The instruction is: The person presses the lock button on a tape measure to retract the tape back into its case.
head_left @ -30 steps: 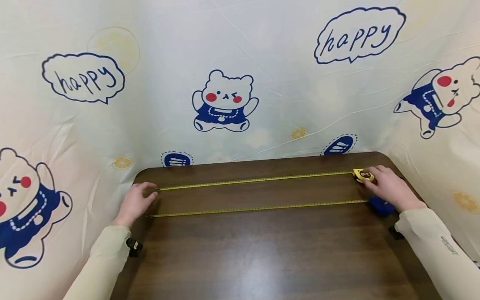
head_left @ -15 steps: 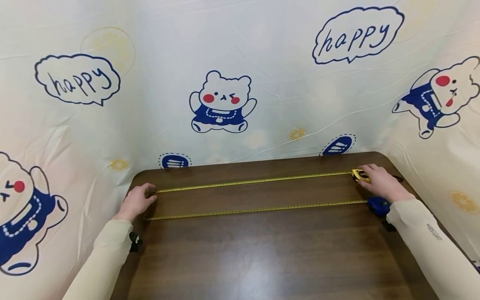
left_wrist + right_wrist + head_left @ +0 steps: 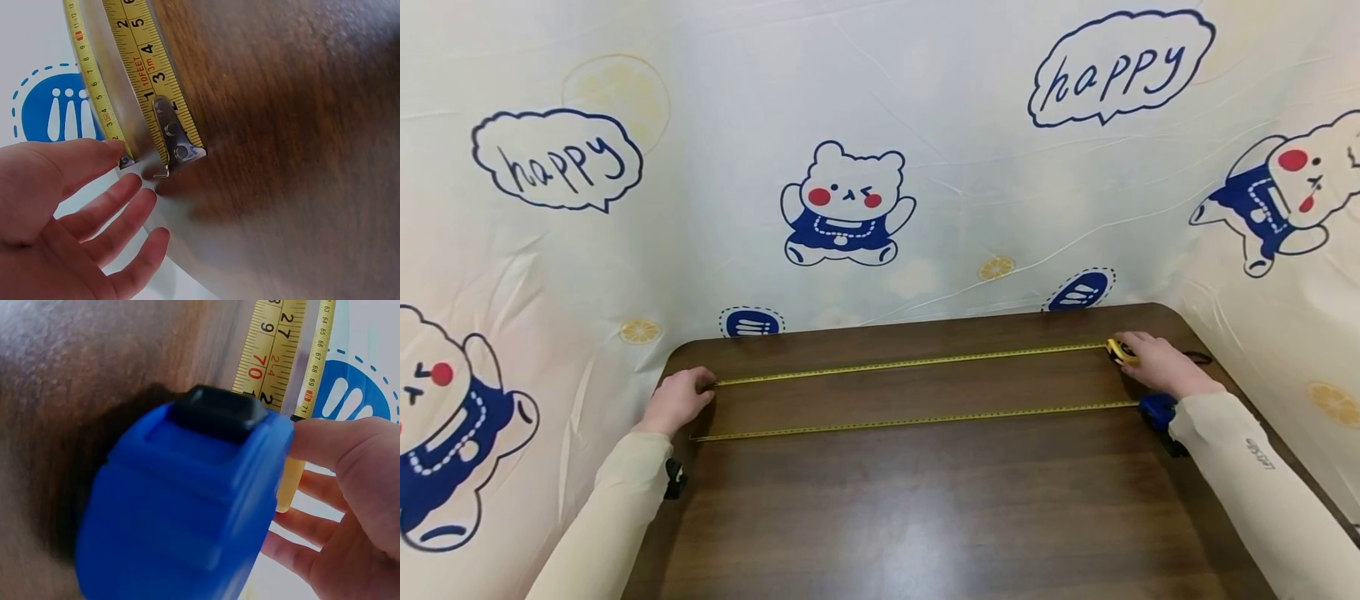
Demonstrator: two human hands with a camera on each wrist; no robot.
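Blue tape measure (image 3: 1157, 412) near right hand (image 3: 1163, 365)

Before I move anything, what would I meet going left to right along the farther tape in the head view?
Left hand → farther yellow tape blade → yellow tape case → right hand.

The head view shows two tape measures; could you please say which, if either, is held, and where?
The right hand grips the yellow tape measure by its case. The left hand is at its metal tip; any pinch is unclear.
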